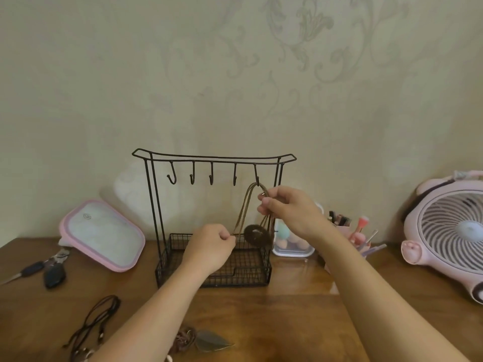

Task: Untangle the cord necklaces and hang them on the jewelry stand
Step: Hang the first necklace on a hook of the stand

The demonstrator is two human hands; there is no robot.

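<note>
A black wire jewelry stand [154, 205] with several hooks and a mesh basket base stands at the table's back. A brown cord necklace [244, 209] with a round dark pendant [257, 235] loops over the rightmost hook. My right hand [287, 207] pinches its cords near the clasp just below that hook. My left hand [211, 244] pinches the lower strands beside the pendant. A dark cord necklace [96, 320] lies on the table at front left. Another cord with a leaf-shaped pendant [209, 340] lies at front centre, partly hidden by my left forearm.
A pink-rimmed lid [102, 236] leans on the wall at left, with keys [49, 270] in front. Right of the stand are a clear box of sponges [292, 244], a pink brush holder [345, 231] and a pink fan [449, 231].
</note>
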